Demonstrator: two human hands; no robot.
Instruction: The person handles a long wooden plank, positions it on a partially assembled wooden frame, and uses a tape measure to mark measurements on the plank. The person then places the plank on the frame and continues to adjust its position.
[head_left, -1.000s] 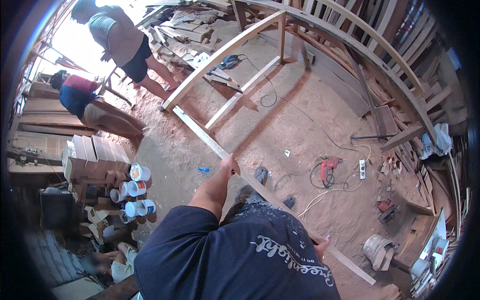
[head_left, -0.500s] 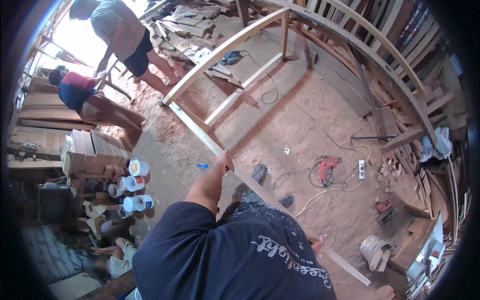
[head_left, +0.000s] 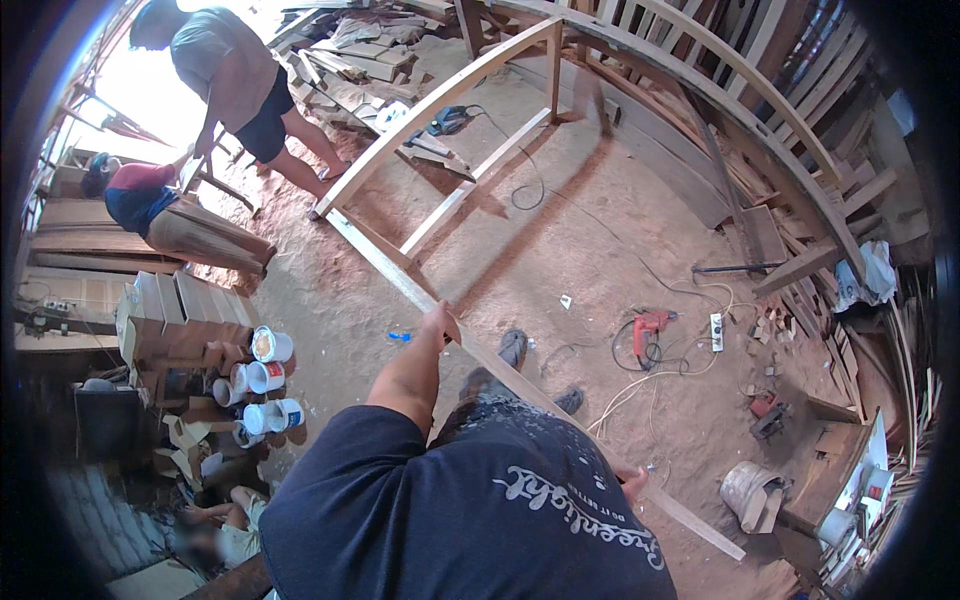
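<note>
Now the left hand (head_left: 440,322) is closed around a long, thin, pale wood strip (head_left: 400,275). From that grip the strip runs up and left toward a wood frame (head_left: 440,95), and down and right to the right hand (head_left: 632,485), which touches it; I cannot tell if that hand grips.
</note>
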